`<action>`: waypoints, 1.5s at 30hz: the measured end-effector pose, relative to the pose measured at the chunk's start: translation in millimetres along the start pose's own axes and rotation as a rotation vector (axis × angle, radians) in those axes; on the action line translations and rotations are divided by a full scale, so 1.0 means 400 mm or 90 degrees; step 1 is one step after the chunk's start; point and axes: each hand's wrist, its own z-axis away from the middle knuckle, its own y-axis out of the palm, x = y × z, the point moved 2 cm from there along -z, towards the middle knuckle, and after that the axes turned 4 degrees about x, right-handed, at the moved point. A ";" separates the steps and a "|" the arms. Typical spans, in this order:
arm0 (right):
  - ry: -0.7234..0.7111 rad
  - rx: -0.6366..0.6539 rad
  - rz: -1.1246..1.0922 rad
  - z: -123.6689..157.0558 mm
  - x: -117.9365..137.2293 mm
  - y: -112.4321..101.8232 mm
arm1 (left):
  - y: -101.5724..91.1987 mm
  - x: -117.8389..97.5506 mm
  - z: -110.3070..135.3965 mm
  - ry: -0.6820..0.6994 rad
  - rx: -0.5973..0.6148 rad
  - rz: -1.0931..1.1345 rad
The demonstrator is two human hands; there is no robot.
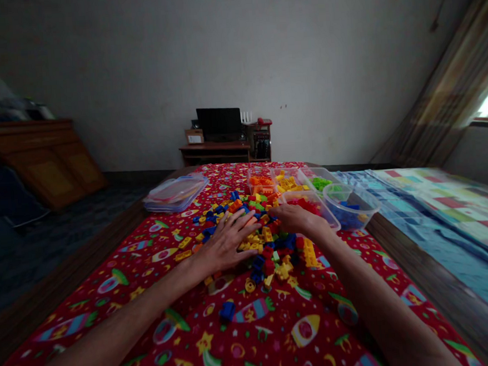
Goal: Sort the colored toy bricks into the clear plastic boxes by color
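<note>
A heap of small plastic building bricks [265, 243] in red, yellow, blue, orange and green lies on a red patterned cloth [246, 339]. My left hand [227, 242] rests flat on the heap's left side with its fingers spread. Over the heap's far right side, my right hand [296, 219] lies palm down with its fingers curled toward the bricks; what they hold, if anything, is hidden. Just beyond it stands a clear tub of red bricks [312, 207]. One blue brick [226, 310] lies alone nearer to me.
Clear tubs hold orange bricks [261, 182], yellow bricks [289, 181], green bricks [321, 182] and blue bricks [350, 209]. Stacked lids [175, 192] lie far left. A desk with a monitor [220, 124] stands at the wall, a wooden cabinet [46, 160] left, a patterned mat [447, 213] right.
</note>
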 end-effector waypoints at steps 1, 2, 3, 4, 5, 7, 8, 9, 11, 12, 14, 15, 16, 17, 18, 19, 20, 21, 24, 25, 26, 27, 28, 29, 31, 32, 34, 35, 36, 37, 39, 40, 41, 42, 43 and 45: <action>0.004 0.004 0.011 -0.002 -0.001 0.004 | 0.001 0.007 -0.012 -0.016 -0.002 0.009; 0.006 0.011 0.019 -0.005 -0.003 0.008 | 0.001 0.014 -0.024 -0.033 -0.005 0.020; 0.003 0.013 0.025 -0.007 -0.005 0.010 | 0.001 0.022 -0.035 -0.051 -0.012 0.033; -0.003 0.004 0.029 -0.009 -0.007 0.009 | 0.000 0.030 -0.045 -0.067 -0.020 0.051; -0.011 -0.009 0.028 -0.010 -0.010 0.006 | -0.001 0.038 -0.055 -0.080 -0.028 0.073; -0.021 -0.050 0.009 -0.007 -0.015 -0.007 | -0.007 0.053 -0.073 -0.097 -0.037 0.137; -0.016 -0.075 -0.004 -0.003 -0.018 -0.017 | -0.011 0.060 -0.080 -0.102 -0.038 0.175; -0.007 -0.100 -0.019 0.002 -0.021 -0.028 | -0.016 0.067 -0.086 -0.106 -0.036 0.213; 0.007 -0.142 -0.050 0.013 -0.025 -0.050 | -0.027 0.082 -0.095 -0.120 -0.033 0.281; 0.010 -0.157 -0.066 0.019 -0.026 -0.060 | -0.032 0.090 -0.098 -0.130 -0.035 0.311; 0.018 -0.181 -0.100 0.025 -0.028 -0.076 | -0.041 0.105 -0.101 -0.150 -0.044 0.366; 0.028 -0.195 -0.115 0.026 -0.030 -0.081 | -0.044 0.112 -0.102 -0.159 -0.050 0.392; 0.042 -0.213 -0.128 0.025 -0.031 -0.085 | -0.046 0.119 -0.105 -0.168 -0.056 0.416; 0.057 -0.232 -0.139 0.023 -0.031 -0.086 | -0.047 0.125 -0.107 -0.180 -0.061 0.436; 0.070 -0.250 -0.151 0.020 -0.031 -0.086 | -0.047 0.132 -0.111 -0.199 -0.068 0.453; 0.080 -0.264 -0.164 0.016 -0.030 -0.083 | -0.046 0.138 -0.115 -0.222 -0.075 0.469; 0.087 -0.271 -0.179 0.012 -0.029 -0.079 | -0.043 0.144 -0.119 -0.244 -0.084 0.485; 0.092 -0.273 -0.194 0.006 -0.028 -0.074 | -0.040 0.148 -0.124 -0.260 -0.096 0.502; 0.083 -0.268 -0.212 -0.009 -0.025 -0.054 | -0.031 0.156 -0.133 -0.267 -0.148 0.543; 0.073 -0.266 -0.212 -0.013 -0.024 -0.047 | -0.028 0.156 -0.134 -0.263 -0.156 0.547; 0.059 -0.259 -0.212 -0.016 -0.024 -0.040 | -0.026 0.156 -0.133 -0.260 -0.157 0.545; 0.041 -0.244 -0.215 -0.019 -0.024 -0.034 | -0.024 0.156 -0.130 -0.258 -0.149 0.538; 0.020 -0.221 -0.219 -0.020 -0.024 -0.027 | -0.024 0.155 -0.127 -0.255 -0.139 0.529; -0.003 -0.194 -0.220 -0.020 -0.023 -0.021 | -0.025 0.154 -0.123 -0.251 -0.129 0.523; -0.037 -0.155 -0.208 -0.018 -0.023 -0.015 | -0.030 0.156 -0.115 -0.242 -0.121 0.522; -0.040 -0.152 -0.198 -0.016 -0.025 -0.016 | -0.034 0.157 -0.112 -0.238 -0.118 0.528; -0.014 -0.184 -0.186 -0.016 -0.033 -0.028 | -0.039 0.163 -0.108 -0.233 -0.118 0.539; 0.009 -0.212 -0.186 -0.020 -0.040 -0.038 | -0.041 0.166 -0.107 -0.234 -0.120 0.540; 0.034 -0.242 -0.187 -0.028 -0.049 -0.051 | -0.041 0.169 -0.107 -0.235 -0.122 0.542; 0.060 -0.273 -0.187 -0.041 -0.060 -0.066 | -0.040 0.172 -0.107 -0.238 -0.124 0.545; 0.111 -0.323 -0.181 -0.078 -0.085 -0.098 | -0.037 0.176 -0.109 -0.247 -0.132 0.561; 0.134 -0.335 -0.182 -0.102 -0.099 -0.113 | -0.035 0.177 -0.109 -0.251 -0.139 0.572; 0.156 -0.337 -0.189 -0.125 -0.112 -0.126 | -0.035 0.177 -0.110 -0.254 -0.145 0.580; 0.172 -0.331 -0.199 -0.148 -0.123 -0.136 | -0.035 0.177 -0.110 -0.255 -0.153 0.584; 0.183 -0.323 -0.206 -0.166 -0.132 -0.144 | -0.037 0.176 -0.109 -0.256 -0.162 0.584; 0.186 -0.317 -0.200 -0.187 -0.139 -0.149 | -0.045 0.174 -0.107 -0.255 -0.175 0.582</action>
